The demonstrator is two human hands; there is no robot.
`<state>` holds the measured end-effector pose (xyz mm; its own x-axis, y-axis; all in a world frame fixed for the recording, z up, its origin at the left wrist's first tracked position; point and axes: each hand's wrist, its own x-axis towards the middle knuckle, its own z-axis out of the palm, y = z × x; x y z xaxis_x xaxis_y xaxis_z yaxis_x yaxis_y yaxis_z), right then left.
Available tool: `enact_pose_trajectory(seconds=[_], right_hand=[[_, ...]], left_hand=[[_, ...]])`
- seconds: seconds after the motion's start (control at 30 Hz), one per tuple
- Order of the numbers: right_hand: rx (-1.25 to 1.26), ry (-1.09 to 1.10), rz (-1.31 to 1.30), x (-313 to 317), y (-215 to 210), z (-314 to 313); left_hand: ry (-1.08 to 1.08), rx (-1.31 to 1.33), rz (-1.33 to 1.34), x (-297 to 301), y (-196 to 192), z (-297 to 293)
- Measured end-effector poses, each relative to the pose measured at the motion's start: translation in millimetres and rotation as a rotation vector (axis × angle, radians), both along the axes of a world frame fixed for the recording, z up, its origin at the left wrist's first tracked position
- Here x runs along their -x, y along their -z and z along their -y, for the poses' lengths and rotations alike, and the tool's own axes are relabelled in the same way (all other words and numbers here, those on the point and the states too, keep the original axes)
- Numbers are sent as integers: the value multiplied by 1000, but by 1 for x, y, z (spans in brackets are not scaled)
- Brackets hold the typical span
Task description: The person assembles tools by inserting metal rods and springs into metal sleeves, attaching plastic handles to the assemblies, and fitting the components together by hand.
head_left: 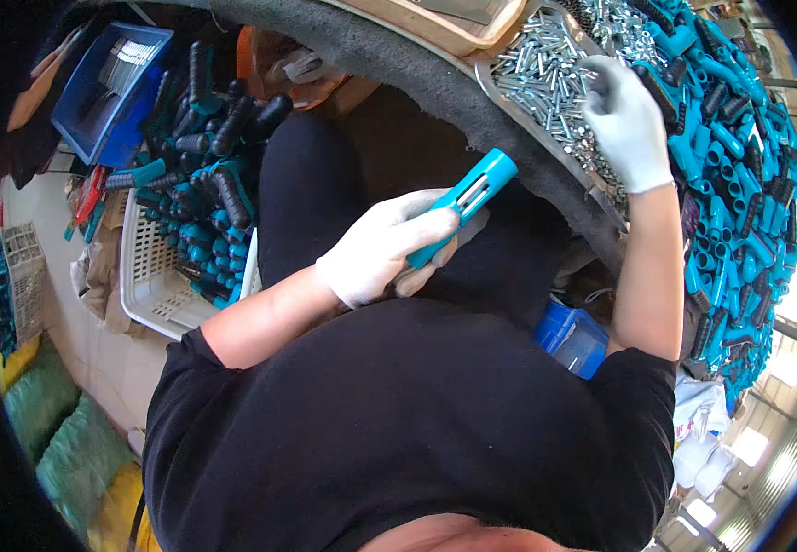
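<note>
My left hand (398, 241), in a white glove, is closed round a teal plastic tube (481, 184) above my lap. The tube tilts up to the right, and long slots in its side show metal inside. My right hand (627, 115), also gloved, reaches over a heap of small silvery metal pins (546, 78) at the far right. Its thumb and forefinger curve toward the pins with a gap between them; nothing shows in that gap. The other right fingers are partly hidden.
A large heap of teal and black plastic handles (725, 184) rises at the right. At left, a white basket (155, 299) holds similar parts beside a blue bin (86, 115). A smaller blue box (573, 339) stands by my right elbow. A grey padded edge (371, 60) borders the work surface.
</note>
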<state>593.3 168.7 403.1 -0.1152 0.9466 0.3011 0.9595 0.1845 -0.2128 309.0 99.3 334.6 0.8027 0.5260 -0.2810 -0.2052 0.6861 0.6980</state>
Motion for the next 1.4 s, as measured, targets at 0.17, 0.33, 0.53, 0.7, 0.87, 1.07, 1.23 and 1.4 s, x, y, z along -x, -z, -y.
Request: enact_pose_trajectory(seconds=[0.17,0.33,0.53,0.7,0.87,1.07,1.23,1.4], right_hand=[[316,38,-854,52,-21,66],[632,19,-873,82,1,106],[553,21,-892,84,1,122],[521,46,-887,80,4,128],[159,-173,-321,81,4,135],[-26,-283,-107,82,24,135],[-111,-371,-192,91,34,128],[-130,-256,-425,98,36,138]], left_hand=[[-27,-45,-45,-2,1,6],[-11,-61,-88,-5,-6,12],[-13,-133,-122,-7,-11,21],[-14,-202,-152,-10,-10,27],[-20,-233,-167,-16,-11,32],[29,-105,-132,-21,-2,27],[-21,-56,-114,-10,-8,34],[43,-42,-89,-13,13,39]])
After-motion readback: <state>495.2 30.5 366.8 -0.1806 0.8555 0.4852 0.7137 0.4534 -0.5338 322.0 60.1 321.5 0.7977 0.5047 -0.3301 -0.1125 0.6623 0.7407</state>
